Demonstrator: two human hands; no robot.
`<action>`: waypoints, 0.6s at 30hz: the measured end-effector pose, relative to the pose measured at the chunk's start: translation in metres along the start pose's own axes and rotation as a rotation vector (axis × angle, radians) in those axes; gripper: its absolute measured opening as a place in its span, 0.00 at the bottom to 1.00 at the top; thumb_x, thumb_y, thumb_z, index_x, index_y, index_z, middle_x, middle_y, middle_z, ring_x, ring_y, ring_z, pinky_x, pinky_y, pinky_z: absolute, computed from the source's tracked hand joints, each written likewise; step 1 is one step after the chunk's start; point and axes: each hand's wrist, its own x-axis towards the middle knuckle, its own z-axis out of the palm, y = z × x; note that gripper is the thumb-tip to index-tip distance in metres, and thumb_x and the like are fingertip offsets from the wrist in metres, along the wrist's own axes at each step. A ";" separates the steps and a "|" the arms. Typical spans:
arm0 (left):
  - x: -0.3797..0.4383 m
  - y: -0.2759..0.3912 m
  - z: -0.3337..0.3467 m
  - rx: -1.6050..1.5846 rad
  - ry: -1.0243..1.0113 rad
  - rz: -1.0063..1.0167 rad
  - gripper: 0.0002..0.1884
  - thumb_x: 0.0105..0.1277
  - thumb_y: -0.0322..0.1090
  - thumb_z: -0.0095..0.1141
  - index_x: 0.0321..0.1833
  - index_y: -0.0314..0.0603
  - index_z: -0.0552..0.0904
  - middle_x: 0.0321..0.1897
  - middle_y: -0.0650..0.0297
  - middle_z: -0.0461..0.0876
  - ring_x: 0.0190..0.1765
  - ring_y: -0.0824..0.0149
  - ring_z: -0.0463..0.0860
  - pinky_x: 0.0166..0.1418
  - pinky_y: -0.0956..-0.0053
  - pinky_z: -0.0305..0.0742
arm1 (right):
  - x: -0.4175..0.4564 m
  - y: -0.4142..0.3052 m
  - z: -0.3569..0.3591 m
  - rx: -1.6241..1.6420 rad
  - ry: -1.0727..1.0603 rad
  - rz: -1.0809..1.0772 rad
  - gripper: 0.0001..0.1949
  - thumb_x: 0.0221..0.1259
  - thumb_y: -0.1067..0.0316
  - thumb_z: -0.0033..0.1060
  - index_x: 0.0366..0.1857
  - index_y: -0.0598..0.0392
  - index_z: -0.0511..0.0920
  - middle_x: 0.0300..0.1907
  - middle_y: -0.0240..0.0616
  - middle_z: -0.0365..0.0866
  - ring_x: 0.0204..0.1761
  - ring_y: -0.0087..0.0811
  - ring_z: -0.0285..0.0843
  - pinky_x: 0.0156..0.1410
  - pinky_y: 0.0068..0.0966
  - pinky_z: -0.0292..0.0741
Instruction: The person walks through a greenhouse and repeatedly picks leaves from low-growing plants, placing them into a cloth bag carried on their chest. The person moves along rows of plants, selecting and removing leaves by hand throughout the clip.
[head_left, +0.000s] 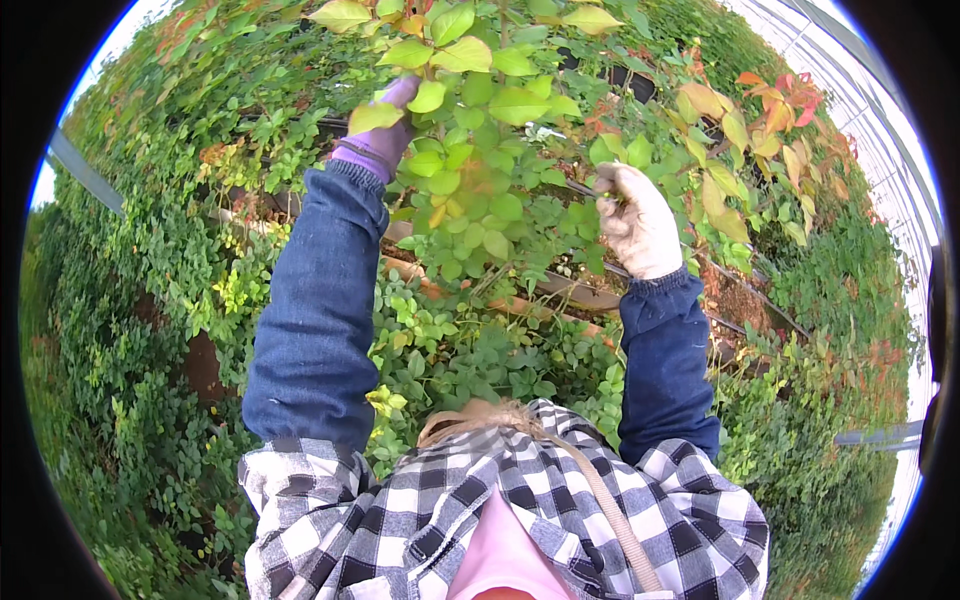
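Note:
My left hand (386, 135) wears a purple glove and reaches into a tall leafy shoot (469, 150) with rose-like foliage. Leaves cover its fingers, so its grip is hidden. On the right, my right hand (637, 221) is in a whitish glove, with the fingers curled towards the thumb. A small bit of green shows at its fingertips; whether it is pinched or lies behind is unclear. Green leaves (626, 150) stand just above that hand. Yellow-green leaves (461, 54) top the shoot, close to the camera.
Reddish and yellowing foliage (780, 112) rises at the right. Dark thin pipes (750, 289) and a brownish bed edge (517, 304) run across below the shoot. Dense bushes (105, 352) fill the left side. Pale greenhouse framing (855, 82) shows at the upper right.

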 end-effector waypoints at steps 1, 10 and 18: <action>-0.003 -0.002 0.001 -0.010 -0.086 0.012 0.24 0.64 0.32 0.52 0.62 0.33 0.65 0.52 0.56 0.77 0.52 0.65 0.78 0.56 0.70 0.73 | -0.001 -0.006 -0.003 -0.021 0.013 -0.028 0.12 0.64 0.66 0.51 0.46 0.60 0.74 0.35 0.34 0.75 0.28 0.19 0.67 0.24 0.09 0.60; -0.059 -0.018 0.036 -0.090 -0.296 0.111 0.22 0.61 0.31 0.54 0.59 0.34 0.72 0.48 0.58 0.79 0.47 0.67 0.80 0.48 0.73 0.77 | -0.007 -0.006 0.019 -0.221 0.004 -0.177 0.10 0.62 0.67 0.53 0.44 0.58 0.76 0.31 0.29 0.77 0.24 0.13 0.68 0.24 0.09 0.62; -0.064 -0.026 0.035 -0.159 -0.286 0.062 0.32 0.59 0.26 0.54 0.68 0.35 0.60 0.62 0.61 0.68 0.58 0.71 0.70 0.60 0.75 0.65 | 0.039 0.032 0.082 -0.643 -0.165 -0.417 0.16 0.56 0.69 0.62 0.47 0.61 0.75 0.33 0.32 0.81 0.32 0.19 0.76 0.36 0.18 0.73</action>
